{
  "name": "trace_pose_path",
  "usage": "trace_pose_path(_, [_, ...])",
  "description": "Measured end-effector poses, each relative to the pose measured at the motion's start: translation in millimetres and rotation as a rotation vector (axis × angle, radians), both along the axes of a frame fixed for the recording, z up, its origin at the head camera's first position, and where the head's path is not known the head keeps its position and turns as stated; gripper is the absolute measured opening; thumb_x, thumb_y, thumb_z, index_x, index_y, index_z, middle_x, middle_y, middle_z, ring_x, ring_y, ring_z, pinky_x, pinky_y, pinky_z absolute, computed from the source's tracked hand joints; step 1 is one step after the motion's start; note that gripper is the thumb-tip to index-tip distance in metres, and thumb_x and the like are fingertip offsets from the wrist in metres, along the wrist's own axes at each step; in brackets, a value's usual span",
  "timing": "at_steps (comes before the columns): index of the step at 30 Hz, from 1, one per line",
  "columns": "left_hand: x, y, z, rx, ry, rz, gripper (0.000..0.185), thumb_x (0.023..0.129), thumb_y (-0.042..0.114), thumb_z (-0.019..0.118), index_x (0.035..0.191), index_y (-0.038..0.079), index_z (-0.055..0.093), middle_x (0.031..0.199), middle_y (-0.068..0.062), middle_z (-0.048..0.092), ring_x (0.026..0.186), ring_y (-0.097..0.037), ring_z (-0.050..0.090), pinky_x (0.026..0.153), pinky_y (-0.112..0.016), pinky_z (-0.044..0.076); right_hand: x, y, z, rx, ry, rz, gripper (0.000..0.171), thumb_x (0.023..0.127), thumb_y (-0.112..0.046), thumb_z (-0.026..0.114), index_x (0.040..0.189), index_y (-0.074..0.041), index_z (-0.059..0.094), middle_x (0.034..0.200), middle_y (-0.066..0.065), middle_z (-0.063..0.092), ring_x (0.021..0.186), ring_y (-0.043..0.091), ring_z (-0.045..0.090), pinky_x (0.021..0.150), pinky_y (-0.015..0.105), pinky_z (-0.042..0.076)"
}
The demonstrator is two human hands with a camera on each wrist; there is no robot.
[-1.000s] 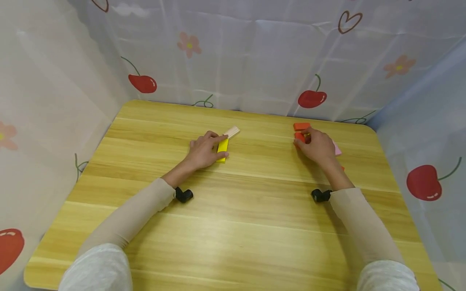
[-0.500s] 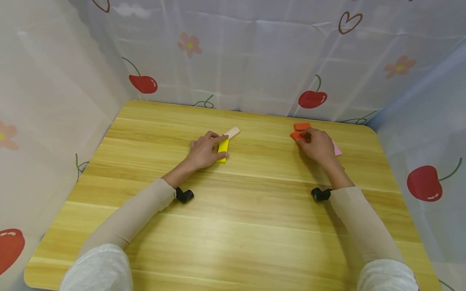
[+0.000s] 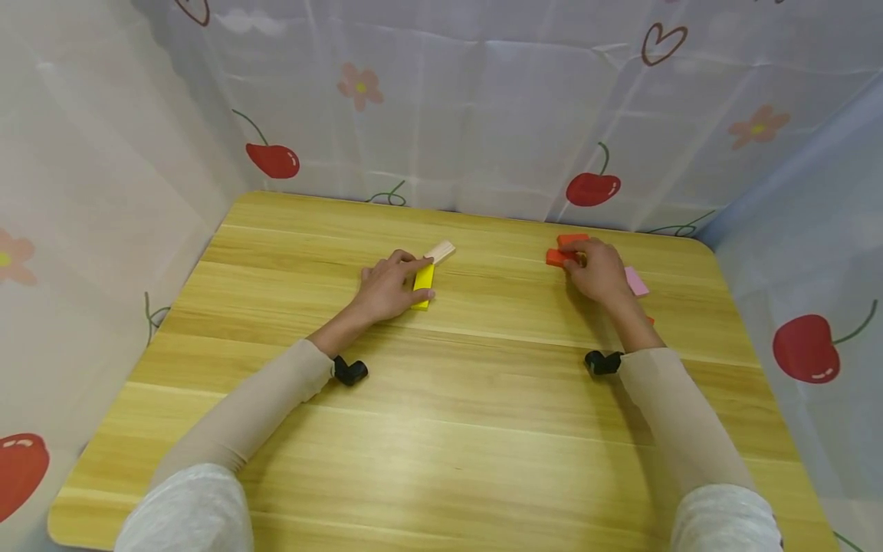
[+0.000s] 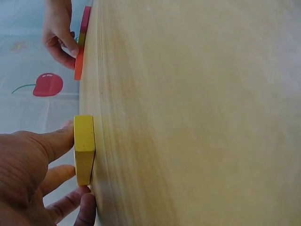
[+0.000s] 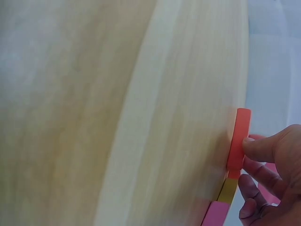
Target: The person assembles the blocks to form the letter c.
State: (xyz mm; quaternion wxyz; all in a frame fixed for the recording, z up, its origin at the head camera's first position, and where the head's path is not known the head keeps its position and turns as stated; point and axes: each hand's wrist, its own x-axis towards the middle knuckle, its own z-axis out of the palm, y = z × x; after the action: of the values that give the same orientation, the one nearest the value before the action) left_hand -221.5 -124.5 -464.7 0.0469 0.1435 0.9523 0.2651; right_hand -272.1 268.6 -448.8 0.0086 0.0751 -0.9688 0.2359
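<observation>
On the left half of the table, my left hand [image 3: 386,287] has its thumb and index finger at the two ends of a yellow wooden block [image 3: 423,277]. A pale unpainted block [image 3: 439,251] lies right at that block's far end. At the back right, my right hand [image 3: 599,272] pinches an orange-red block [image 5: 240,139] between thumb and fingers. Close behind it lies another orange-red block [image 3: 572,238]. A second yellow block [image 5: 227,190] and a pink block [image 5: 216,213] follow in line in the right wrist view, the yellow one mostly hidden by my hand in the head view.
Another orange-red piece [image 3: 651,320] peeks out beside my right wrist. Black camera mounts [image 3: 350,372] sit at both wrists, over the wooden table [image 3: 441,429]. A printed curtain [image 3: 469,115] hangs right behind the table's far edge.
My right hand has turned the orange-red block from pointing toward me to lying sideways, its end now further left, in front of the other orange-red block. The left hand has stayed put.
</observation>
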Motion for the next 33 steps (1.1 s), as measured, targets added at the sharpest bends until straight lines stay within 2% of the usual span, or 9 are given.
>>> trace_pose_path(4, [0.0,0.4,0.9,0.001,-0.001,0.003,0.065,0.088,0.052,0.068,0.146,0.036,0.046,0.141,-0.002,0.049,0.112,-0.031,0.052,0.09,-0.053,0.031,-0.7,-1.7,-0.1,-0.007,0.017,0.009,0.035,0.095,-0.012,0.059,0.129,-0.009,0.064,0.136,0.02,0.057,0.12,0.042,0.049,0.103,0.056,0.036])
trace_pose_path(21, [0.0,0.8,1.2,-0.002,-0.009,0.008,0.065,0.087,0.052,0.069,0.146,0.036,0.046,0.141,-0.001,0.049,0.112,-0.032,0.051,0.091,-0.054,0.03,-9.2,-6.4,-3.7,-0.012,-0.017,0.041,0.032,0.097,-0.013,0.057,0.128,-0.013,0.065,0.144,0.013,0.053,0.127,0.041,0.046,0.105,0.055,0.038])
trace_pose_path(33, [-0.1,1.5,1.7,0.006,-0.005,0.002,0.064,0.088,0.051,0.069,0.146,0.035,0.047,0.141,-0.002,0.05,0.113,-0.032,0.052,0.092,-0.054,0.03,-15.2,-16.5,-3.6,-0.028,0.032,0.065,0.032,0.094,-0.007,0.058,0.125,-0.01,0.068,0.136,0.019,0.059,0.126,0.041,0.05,0.109,0.055,0.036])
